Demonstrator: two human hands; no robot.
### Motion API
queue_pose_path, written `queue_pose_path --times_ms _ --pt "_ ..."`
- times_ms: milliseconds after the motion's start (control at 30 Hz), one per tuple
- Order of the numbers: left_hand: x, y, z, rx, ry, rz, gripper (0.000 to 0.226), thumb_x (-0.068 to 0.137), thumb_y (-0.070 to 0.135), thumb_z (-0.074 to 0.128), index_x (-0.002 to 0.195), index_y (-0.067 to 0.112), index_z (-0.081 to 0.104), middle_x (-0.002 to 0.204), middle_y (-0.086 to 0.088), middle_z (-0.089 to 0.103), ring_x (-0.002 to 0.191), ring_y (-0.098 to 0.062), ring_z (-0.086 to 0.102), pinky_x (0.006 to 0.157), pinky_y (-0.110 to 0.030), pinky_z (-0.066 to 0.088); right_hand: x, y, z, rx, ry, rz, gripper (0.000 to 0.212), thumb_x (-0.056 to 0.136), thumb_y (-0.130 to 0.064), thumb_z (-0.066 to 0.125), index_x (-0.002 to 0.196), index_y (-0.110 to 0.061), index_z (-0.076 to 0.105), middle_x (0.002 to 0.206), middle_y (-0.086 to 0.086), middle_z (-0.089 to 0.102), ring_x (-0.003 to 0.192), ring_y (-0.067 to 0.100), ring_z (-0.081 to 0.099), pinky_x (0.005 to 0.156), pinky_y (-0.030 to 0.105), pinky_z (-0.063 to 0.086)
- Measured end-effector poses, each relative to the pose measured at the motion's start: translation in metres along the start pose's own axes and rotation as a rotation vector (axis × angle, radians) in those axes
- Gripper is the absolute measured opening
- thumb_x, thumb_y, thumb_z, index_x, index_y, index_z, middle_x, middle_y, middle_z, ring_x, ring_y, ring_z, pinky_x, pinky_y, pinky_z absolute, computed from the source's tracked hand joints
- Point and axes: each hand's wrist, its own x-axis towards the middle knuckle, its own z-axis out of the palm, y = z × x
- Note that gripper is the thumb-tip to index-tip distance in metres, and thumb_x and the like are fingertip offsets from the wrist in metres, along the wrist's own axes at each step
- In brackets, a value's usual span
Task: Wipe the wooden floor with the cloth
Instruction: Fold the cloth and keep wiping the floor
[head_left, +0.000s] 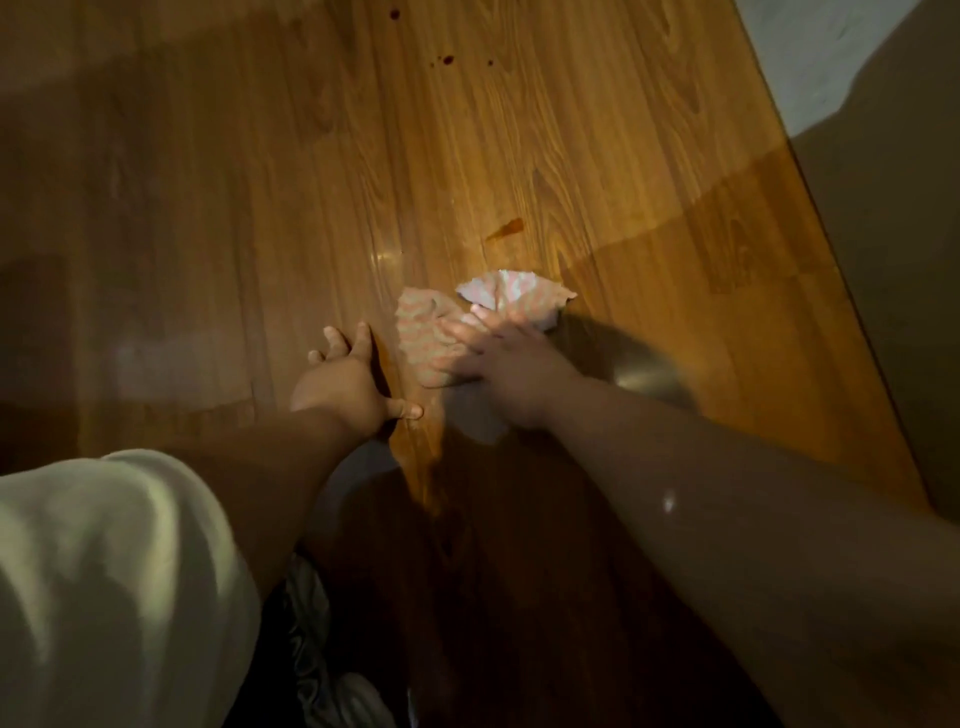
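The cloth (415, 332) is lying crumpled on the wooden floor (597, 130), slanting across the boards. The right hand (504, 364) is pressing on it, fingers (457, 332) spread flat. A reddish smear (506, 228) is sitting just beyond it, away from the person, with dark drops (447, 60) farther on. The left hand (348, 384) is bracing beside it on bare boards, fingers splayed.

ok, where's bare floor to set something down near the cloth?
Free: the wide floor left of the left hand, and the band between the streak and the drops farther out. Crowded: round the cloth, with the right hand pressing on it and the left hand flat on the floor just beside it.
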Motion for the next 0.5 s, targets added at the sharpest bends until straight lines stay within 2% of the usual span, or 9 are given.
queue_pose_path --times_ms 67,133,200,233,267,333,433,467,500 --pt "0.001 -0.001 0.001 0.005 0.004 0.005 0.125 0.067 0.062 0.074 0.153 0.024 -0.009 0.159 -0.014 -0.015 0.145 -0.042 0.000 0.113 -0.048 0.024 -0.007 0.033 -0.008 0.122 0.045 0.065 0.042 0.091 -0.039 0.039 0.131 -0.043 0.051 0.152 -0.004 0.036 0.138 0.021 0.031 0.115 0.037 0.018" --pt "0.002 -0.002 0.002 -0.005 0.006 0.010 0.124 0.069 0.061 0.074 0.152 0.024 -0.010 0.158 -0.014 -0.016 0.145 -0.041 -0.001 0.112 -0.049 0.025 -0.019 0.077 -0.021 0.236 0.233 0.353 0.049 0.086 -0.034 0.039 0.133 -0.030 0.051 0.145 0.002 0.042 0.135 0.022 0.034 0.115 0.031 0.017" --pt "0.005 -0.003 0.003 -0.008 0.005 0.009 0.124 0.069 0.060 0.074 0.152 0.024 -0.011 0.158 -0.015 -0.017 0.144 -0.042 -0.002 0.112 -0.049 0.026 -0.024 0.122 -0.035 0.128 0.379 0.730 0.050 0.090 -0.019 0.040 0.140 -0.016 0.042 0.149 0.013 0.034 0.140 0.030 0.025 0.117 0.041 0.009" --pt "0.005 -0.003 0.003 -0.001 0.004 0.011 0.125 0.069 0.060 0.074 0.152 0.023 -0.011 0.158 -0.015 -0.016 0.144 -0.042 -0.001 0.111 -0.049 0.027 -0.022 0.136 -0.044 0.118 0.380 0.893 0.050 0.093 -0.016 0.041 0.143 -0.015 0.038 0.152 0.014 0.027 0.141 0.035 0.021 0.117 0.046 0.009" --pt "0.005 -0.002 0.004 0.003 0.000 0.012 0.125 0.068 0.061 0.074 0.152 0.023 -0.011 0.158 -0.016 -0.016 0.144 -0.042 -0.001 0.111 -0.049 0.027 -0.017 0.142 -0.053 0.141 0.318 0.970 0.051 0.094 -0.019 0.042 0.145 -0.017 0.034 0.155 0.014 0.020 0.141 0.039 0.017 0.116 0.049 0.009" --pt "0.004 -0.002 0.003 -0.001 -0.005 0.009 0.125 0.068 0.061 0.074 0.152 0.023 -0.011 0.158 -0.016 -0.016 0.144 -0.042 -0.001 0.111 -0.049 0.028 0.007 0.127 -0.056 0.098 0.127 0.860 0.052 0.097 -0.027 0.042 0.146 -0.013 0.031 0.156 0.017 0.014 0.141 0.043 0.014 0.114 0.052 0.009" --pt "0.005 0.000 0.001 -0.023 -0.018 0.006 0.127 0.067 0.059 0.076 0.152 0.021 -0.010 0.158 -0.018 -0.015 0.144 -0.044 -0.001 0.112 -0.047 0.026 0.055 0.059 -0.042 0.044 -0.126 0.448 0.042 0.099 -0.020 0.035 0.134 0.000 0.044 0.134 0.023 0.040 0.134 0.040 0.031 0.101 0.048 0.026" --pt "0.005 0.001 0.001 -0.035 -0.028 0.000 0.128 0.066 0.057 0.078 0.152 0.020 -0.009 0.158 -0.019 -0.015 0.144 -0.044 -0.001 0.112 -0.046 0.024 0.062 0.040 -0.038 0.018 -0.199 0.312 0.038 0.098 -0.018 0.036 0.131 -0.004 0.049 0.130 0.018 0.045 0.134 0.035 0.033 0.098 0.045 0.029" --pt "0.006 0.001 0.000 -0.043 -0.032 -0.005 0.129 0.065 0.056 0.079 0.153 0.020 -0.009 0.157 -0.020 -0.015 0.144 -0.045 -0.001 0.113 -0.046 0.023 0.067 0.027 -0.033 -0.012 -0.151 0.159 0.037 0.097 -0.019 0.038 0.131 -0.012 0.051 0.139 0.013 0.042 0.139 0.030 0.028 0.103 0.044 0.026"
